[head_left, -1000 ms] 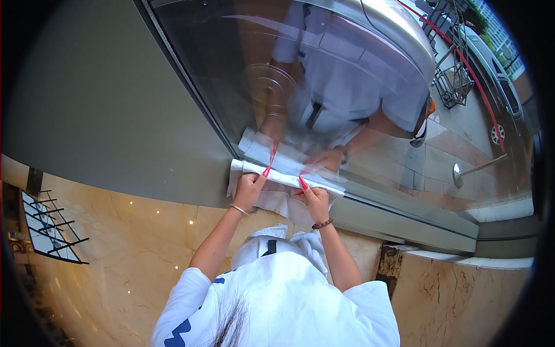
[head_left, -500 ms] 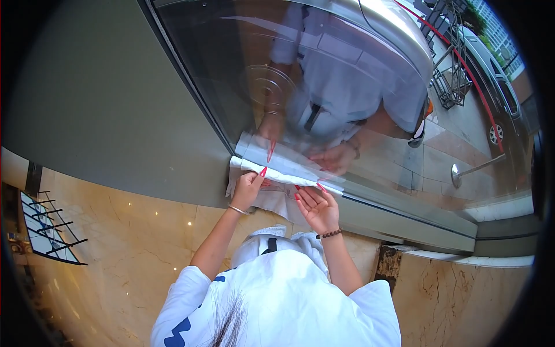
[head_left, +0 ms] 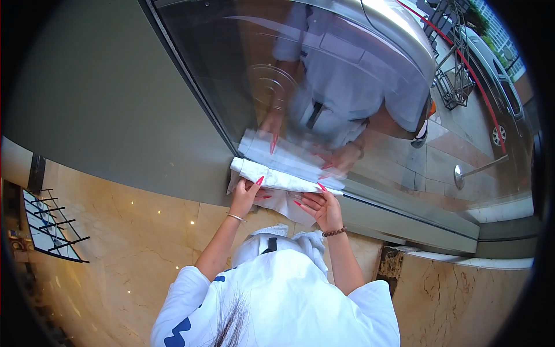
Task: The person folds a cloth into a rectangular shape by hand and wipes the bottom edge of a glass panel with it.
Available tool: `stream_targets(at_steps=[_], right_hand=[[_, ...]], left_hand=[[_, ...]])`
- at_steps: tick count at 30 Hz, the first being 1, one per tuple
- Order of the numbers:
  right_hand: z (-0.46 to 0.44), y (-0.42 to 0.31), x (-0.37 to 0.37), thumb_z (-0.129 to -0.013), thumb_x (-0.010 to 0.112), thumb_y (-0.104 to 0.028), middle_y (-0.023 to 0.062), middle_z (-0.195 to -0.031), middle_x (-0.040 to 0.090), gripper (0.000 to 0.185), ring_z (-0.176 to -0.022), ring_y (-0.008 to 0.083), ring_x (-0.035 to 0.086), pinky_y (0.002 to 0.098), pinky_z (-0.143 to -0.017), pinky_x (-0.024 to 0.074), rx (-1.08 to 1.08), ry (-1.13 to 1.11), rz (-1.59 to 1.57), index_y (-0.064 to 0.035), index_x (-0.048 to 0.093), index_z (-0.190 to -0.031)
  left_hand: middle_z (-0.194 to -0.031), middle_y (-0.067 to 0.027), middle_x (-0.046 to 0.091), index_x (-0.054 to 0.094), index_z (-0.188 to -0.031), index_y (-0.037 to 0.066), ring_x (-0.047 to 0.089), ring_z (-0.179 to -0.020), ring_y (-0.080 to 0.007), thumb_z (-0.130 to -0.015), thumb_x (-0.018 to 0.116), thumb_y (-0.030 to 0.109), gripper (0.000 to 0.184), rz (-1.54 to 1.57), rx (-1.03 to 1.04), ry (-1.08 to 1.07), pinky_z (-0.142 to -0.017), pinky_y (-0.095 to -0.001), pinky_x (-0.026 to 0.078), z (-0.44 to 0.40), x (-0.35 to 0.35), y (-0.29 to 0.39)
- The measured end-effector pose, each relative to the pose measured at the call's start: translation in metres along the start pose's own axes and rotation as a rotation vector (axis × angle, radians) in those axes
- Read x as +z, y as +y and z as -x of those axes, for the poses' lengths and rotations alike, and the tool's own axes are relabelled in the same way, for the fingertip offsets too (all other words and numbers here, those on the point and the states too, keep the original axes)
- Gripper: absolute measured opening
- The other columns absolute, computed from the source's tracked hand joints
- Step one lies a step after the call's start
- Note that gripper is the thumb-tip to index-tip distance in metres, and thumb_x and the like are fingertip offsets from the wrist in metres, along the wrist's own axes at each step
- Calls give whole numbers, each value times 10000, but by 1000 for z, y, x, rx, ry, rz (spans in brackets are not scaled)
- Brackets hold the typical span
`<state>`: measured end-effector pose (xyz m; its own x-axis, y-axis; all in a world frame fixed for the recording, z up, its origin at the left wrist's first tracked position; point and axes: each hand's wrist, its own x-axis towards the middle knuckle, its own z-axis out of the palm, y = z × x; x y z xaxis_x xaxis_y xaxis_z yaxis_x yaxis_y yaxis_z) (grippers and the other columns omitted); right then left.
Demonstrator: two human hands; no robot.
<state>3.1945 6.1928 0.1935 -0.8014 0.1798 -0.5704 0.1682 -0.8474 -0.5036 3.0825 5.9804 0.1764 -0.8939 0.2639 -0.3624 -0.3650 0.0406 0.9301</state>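
Observation:
A white cloth (head_left: pixel 283 177), rolled or folded into a long strip, lies along the foot of the window glass, with a loose part hanging below its front edge. My left hand (head_left: pixel 245 196) grips it near the left end, thumb on top and fingers curled underneath. At the right end, my right hand (head_left: pixel 326 208) has its thumb on the cloth's edge and its other fingers below, palm turned up. Both hands have long red nails. Some fingertips are hidden beneath the cloth.
The glass pane (head_left: pixel 231 69) rises directly beyond the cloth and mirrors my arms. A grey panel (head_left: pixel 115 104) stands at the left, and a sill (head_left: pixel 416 222) runs right. Behind the glass are a parked car (head_left: pixel 485 75) and a metal stand (head_left: pixel 459 173). The floor (head_left: pixel 144 231) is shiny.
The cloth's top strip looks wider and flatter than before. My left hand has shifted slightly down and left, while my right hand has moved slightly right, its thumb still at the cloth's edge.

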Motion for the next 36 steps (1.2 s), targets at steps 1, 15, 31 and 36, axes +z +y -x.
stream_targets(at_steps=[1,15,31,36], right_hand=[[2,1,-6,-891,399,-204,226,-952,602,274,-853,294,619,432,-755,530,1,-1,0,9,507,-1026],[70,82,-91,-887,481,-120,142,-851,627,264,-726,213,630,298,-676,530,-420,-37,366,77,552,-1048],[-2,60,-121,-869,532,-131,71,-921,640,240,-842,130,568,256,-744,445,-691,-31,710,24,608,-1035],[-14,96,-62,-860,546,-144,70,-928,633,248,-875,128,556,259,-776,424,-695,13,749,30,603,-1028]], left_hand=[[-921,-107,588,473,-1056,-38,628,-753,-189,-826,568,145,309,28,0,2,-593,-296,549,3,-2,-5],[-1008,-131,575,445,-1083,-22,632,-814,-237,-829,538,112,302,168,-63,-69,-677,-319,552,85,-23,-62],[-1012,-110,602,449,-1109,1,639,-815,-196,-856,525,75,275,147,41,-29,-677,-258,532,5,0,-92],[-1016,-94,602,451,-1118,11,637,-792,-175,-859,526,77,278,141,75,35,-661,-239,527,-10,-60,-74]])
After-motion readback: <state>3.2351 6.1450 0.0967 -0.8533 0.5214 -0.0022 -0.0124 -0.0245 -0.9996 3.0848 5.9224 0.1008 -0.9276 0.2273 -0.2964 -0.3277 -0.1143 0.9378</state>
